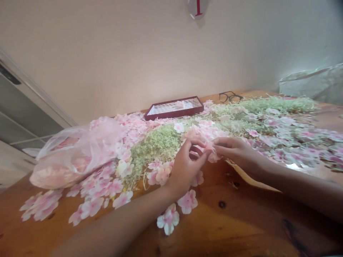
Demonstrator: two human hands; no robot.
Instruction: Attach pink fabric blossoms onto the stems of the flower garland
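Note:
My left hand (186, 166) and my right hand (233, 151) meet above the wooden table, their fingertips pinching a pale pink artificial flower (210, 151) from both sides. Its petals look like thin fabric, and my fingers partly hide them. Under and beyond my hands lies a bed of pale green shredded fibre (155, 148). Many loose pink-and-white artificial flowers (168, 219) are scattered over it and across the wood, some close by my left wrist.
A translucent pink plastic bag (75, 153) full of petals lies at the left. A dark red tray (174, 109) and black-framed glasses (230, 97) sit by the wall at the back. A clear plastic bag (311, 84) stands at the right, and the wooden table (222, 228) fills the foreground.

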